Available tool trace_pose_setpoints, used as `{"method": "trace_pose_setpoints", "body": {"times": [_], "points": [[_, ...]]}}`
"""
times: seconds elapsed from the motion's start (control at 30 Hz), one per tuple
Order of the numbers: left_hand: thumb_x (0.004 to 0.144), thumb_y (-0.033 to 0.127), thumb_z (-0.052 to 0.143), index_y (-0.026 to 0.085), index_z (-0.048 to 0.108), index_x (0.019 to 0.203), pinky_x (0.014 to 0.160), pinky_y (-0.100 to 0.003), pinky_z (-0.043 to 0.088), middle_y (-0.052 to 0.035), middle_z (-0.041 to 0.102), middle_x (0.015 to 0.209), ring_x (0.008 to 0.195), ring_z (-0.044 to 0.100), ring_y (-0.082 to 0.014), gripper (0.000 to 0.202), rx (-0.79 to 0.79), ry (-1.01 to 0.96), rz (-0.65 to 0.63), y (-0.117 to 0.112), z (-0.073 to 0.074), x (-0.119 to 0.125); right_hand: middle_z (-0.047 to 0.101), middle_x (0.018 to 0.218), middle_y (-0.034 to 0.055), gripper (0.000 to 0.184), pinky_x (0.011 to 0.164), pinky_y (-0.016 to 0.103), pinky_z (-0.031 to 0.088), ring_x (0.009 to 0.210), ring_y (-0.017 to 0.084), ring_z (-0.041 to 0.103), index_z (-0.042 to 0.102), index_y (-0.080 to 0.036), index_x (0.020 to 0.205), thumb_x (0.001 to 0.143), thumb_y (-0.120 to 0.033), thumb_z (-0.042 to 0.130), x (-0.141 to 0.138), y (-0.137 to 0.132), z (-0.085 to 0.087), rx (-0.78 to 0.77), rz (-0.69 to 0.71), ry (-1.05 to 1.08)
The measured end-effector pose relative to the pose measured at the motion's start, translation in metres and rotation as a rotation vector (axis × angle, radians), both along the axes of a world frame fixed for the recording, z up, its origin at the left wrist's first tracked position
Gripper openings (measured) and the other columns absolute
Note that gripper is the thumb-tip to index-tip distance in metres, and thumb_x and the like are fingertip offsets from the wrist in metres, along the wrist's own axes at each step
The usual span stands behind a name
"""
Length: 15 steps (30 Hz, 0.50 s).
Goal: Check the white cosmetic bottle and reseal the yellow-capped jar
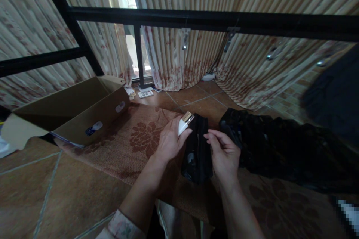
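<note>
In my left hand (168, 140) is a small white bottle with a shiny gold cap (185, 120), its capped end pointing up and to the right. A slim black pouch (198, 157) lies on the patterned cloth, just right of the bottle. My right hand (225, 153) is at the pouch's right edge, with thumb and forefinger pinched together there. Whether they grip the fabric or a zipper pull is too small to tell. The glossy lower left side of the pouch catches some light.
A long open cardboard box (84, 119) stands at the left end of the reddish-brown cloth (146, 134). Crumpled black plastic (280, 153) stretches out to the right. Behind are a black metal rail (196, 18), pleated curtains (168, 56) and a printed white card (146, 93) on the tiled floor.
</note>
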<state>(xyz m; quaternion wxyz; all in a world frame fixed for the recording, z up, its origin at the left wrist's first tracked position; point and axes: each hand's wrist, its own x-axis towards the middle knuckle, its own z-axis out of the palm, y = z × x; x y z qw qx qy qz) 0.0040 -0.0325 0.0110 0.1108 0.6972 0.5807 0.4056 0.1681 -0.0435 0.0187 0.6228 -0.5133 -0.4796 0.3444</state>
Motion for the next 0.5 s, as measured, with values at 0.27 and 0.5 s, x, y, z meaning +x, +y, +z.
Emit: {"method": "trace_pose_setpoints", "body": {"times": [0.27, 0.5], "points": [[0.093, 0.043, 0.054, 0.018, 0.049, 0.136, 0.101, -0.038, 0.043, -0.0109, 0.062, 0.125, 0.114, 0.056, -0.0248, 0.05, 0.064, 0.046, -0.098, -0.0043, 0.0081, -0.0017, 0.076, 0.081, 0.0055, 0.022, 0.067, 0.031, 0.054, 0.072, 0.018, 0.07, 0.074, -0.018, 0.092, 0.082, -0.037, 0.068, 0.001, -0.0004, -0.0007, 0.016, 0.023, -0.021], [0.087, 0.035, 0.064, 0.02, 0.057, 0.132, 0.092, -0.038, 0.044, -0.0073, 0.066, 0.111, 0.1, 0.053, -0.0234, 0.048, 0.18, 0.105, -0.141, -0.0039, 0.007, -0.0057, 0.075, 0.079, 0.0047, 0.021, 0.067, 0.03, 0.053, 0.07, 0.017, 0.067, 0.074, -0.018, 0.091, 0.081, -0.036, 0.068, 0.0006, 0.0001, 0.0004, 0.014, 0.013, -0.034]]}}
